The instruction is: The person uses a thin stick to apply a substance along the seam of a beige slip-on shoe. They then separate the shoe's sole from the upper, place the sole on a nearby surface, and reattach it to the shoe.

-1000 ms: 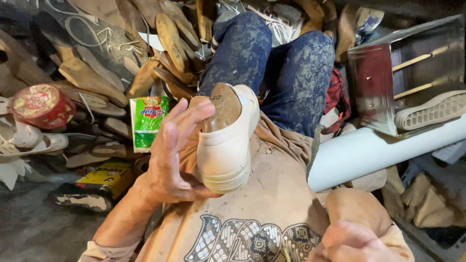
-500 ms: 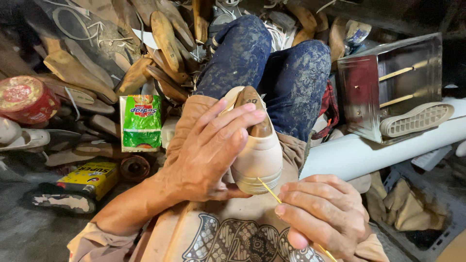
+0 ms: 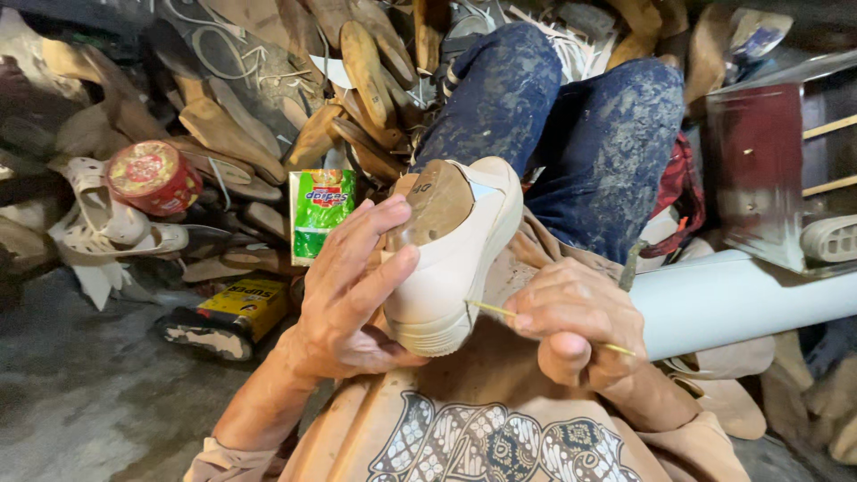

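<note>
The left hand (image 3: 353, 286) holds a white shoe (image 3: 455, 259) up over the person's lap. The fingers (image 3: 375, 228) wrap tight around the side of the shoe, and the thumb sits under it near the sole. A brown wooden shoe form (image 3: 437, 201) fills the inside of the shoe and pokes out at the top. The right hand (image 3: 576, 317) is closed around a thin yellow stick (image 3: 495, 310). The tip of the stick touches the edge of the shoe just above the sole, and the other end pokes out past the hand. Both hands are close together, right above a tan apron with a dark pattern (image 3: 482, 437). Behind the shoe are two knees in blue jeans (image 3: 571, 125) with pale smudges on them. To the left, on the floor, stands a green packet (image 3: 321, 214), a round red tin (image 3: 153, 177) and a yellow and black box (image 3: 234, 312). Many more brown wooden forms (image 3: 366, 62) lie in a heap at the back. A thick white pipe (image 3: 741, 299) lies on the right, near a dark red metal box (image 3: 759, 170).
</note>
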